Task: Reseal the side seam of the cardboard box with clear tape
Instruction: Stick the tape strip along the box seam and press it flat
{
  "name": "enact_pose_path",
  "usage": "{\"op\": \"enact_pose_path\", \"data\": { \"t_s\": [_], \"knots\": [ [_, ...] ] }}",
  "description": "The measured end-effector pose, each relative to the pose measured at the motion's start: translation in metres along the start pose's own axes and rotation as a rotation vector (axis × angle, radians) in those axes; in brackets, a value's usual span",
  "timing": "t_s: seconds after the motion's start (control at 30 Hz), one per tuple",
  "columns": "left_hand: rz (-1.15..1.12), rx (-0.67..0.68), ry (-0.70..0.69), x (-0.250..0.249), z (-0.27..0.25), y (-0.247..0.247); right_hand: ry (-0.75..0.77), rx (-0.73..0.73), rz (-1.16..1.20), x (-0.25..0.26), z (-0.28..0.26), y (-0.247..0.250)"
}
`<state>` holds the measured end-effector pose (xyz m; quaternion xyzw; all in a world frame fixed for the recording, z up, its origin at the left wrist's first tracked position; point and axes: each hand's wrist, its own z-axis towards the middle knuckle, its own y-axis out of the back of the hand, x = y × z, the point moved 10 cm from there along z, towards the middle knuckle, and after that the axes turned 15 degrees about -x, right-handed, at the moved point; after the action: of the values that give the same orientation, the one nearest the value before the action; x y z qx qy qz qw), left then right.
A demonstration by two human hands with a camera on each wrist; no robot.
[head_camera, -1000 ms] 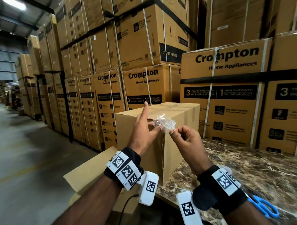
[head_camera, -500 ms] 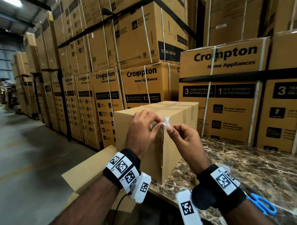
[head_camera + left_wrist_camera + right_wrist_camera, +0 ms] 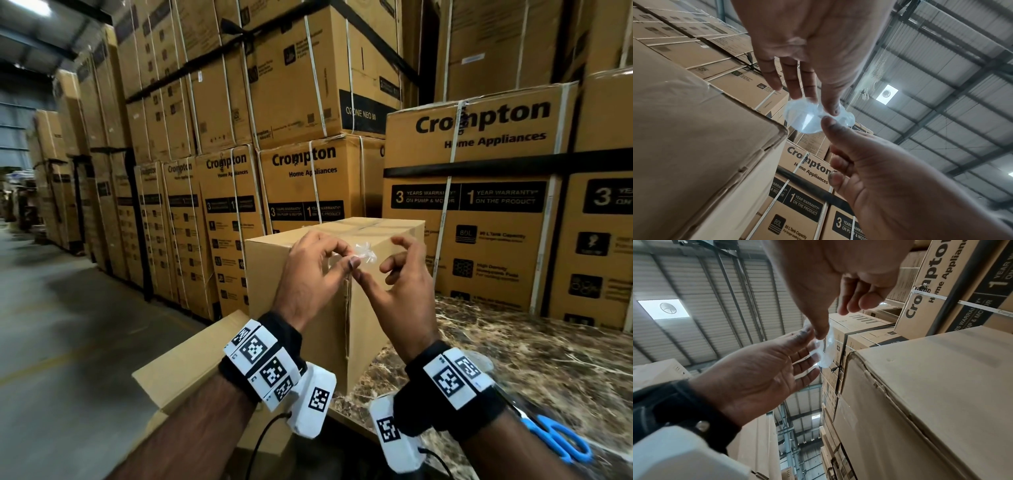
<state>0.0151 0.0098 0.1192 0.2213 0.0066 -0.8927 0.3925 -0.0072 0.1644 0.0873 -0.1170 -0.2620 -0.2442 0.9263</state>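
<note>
A plain cardboard box stands on the marble table with its frayed side seam facing me. The seam also shows in the right wrist view. My left hand pinches a crumpled wad of clear tape between thumb and fingers, just in front of the box's top corner. The left wrist view shows the wad clear of the box. My right hand is beside it with loosely curled fingers apart from the wad. Only its thumb tip touches the tape.
Blue scissors lie on the marble table by my right wrist. A flattened carton sits below the table's left edge. Tall stacks of printed cartons wall in the back and right. An aisle floor runs along the left.
Half a second ago both hands pinched the tape at the box corner. Now the right fingers have let go and spread, and the wad stays with my left hand.
</note>
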Motion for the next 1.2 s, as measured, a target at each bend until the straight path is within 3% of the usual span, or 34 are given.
{"op": "enact_pose_path", "data": {
  "t_s": [0.27, 0.57, 1.2],
  "knots": [
    [-0.004, 0.003, 0.001, -0.007, -0.002, 0.002, 0.174, -0.021, -0.055, 0.015, 0.004, -0.001],
    [0.137, -0.109, -0.060, 0.000, -0.003, 0.008, 0.265, 0.082, -0.351, 0.010, -0.002, -0.007],
    [-0.067, -0.221, 0.270, 0.034, 0.003, 0.002, 0.157, 0.082, -0.313, 0.013, 0.002, -0.006]
  ]
}}
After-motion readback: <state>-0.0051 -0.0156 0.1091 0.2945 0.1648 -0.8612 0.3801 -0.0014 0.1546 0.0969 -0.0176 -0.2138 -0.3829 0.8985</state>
